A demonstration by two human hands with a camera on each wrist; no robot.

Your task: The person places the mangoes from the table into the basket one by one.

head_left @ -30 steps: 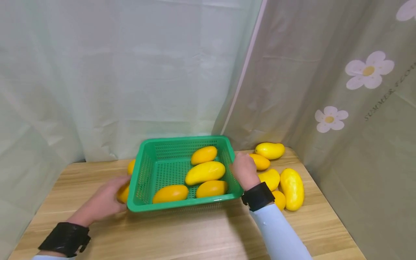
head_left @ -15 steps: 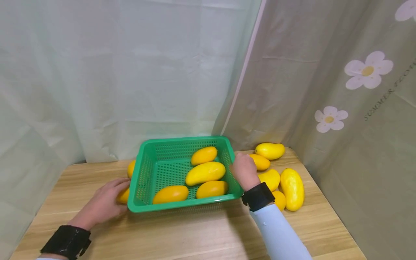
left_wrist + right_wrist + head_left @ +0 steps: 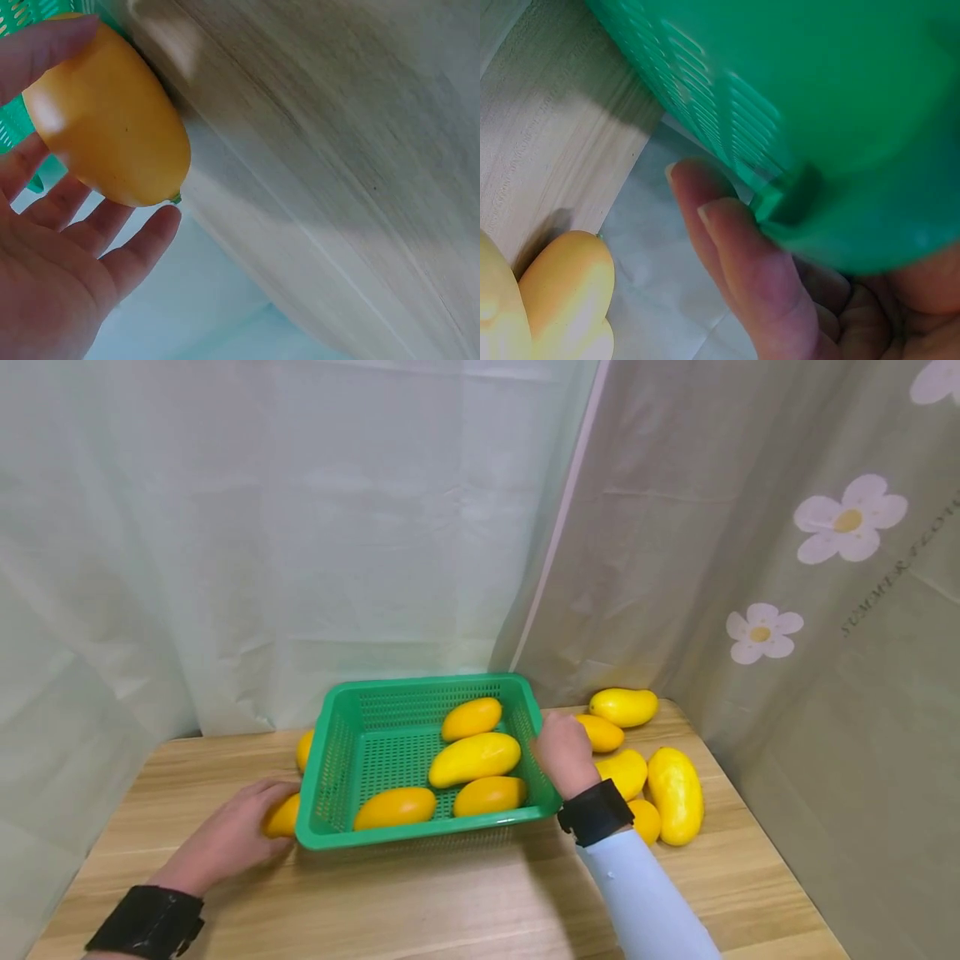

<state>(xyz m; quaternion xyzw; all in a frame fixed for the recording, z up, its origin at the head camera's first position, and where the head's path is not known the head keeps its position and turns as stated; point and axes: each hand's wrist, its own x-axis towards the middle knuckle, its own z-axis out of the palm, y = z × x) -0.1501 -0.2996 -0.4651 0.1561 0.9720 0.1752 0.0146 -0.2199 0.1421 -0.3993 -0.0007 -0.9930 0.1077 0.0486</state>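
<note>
A green plastic basket [image 3: 408, 837] with slotted walls stands on the table, seemingly tilted a little toward me. Inside it lie several yellow mangoes, one of them near the front [image 3: 395, 808]. At the basket's left side my left hand [image 3: 238, 827] holds an orange-yellow mango [image 3: 120, 120], thumb over one side and fingers along the other. My right hand [image 3: 565, 752] grips the basket's right rim; in the right wrist view its fingers [image 3: 757, 277] curl under the green edge. The thumb of that hand is mostly hidden there.
Several more mangoes, including a long yellow one [image 3: 675, 796], lie right of the basket. Another mango [image 3: 303, 749] is partly hidden behind the basket's left wall. A curtain [image 3: 390, 527] hangs behind the wooden table [image 3: 450, 902].
My left fingers have closed around the mango beside the basket, and it has shifted slightly left. My right hand and the basket have hardly moved.
</note>
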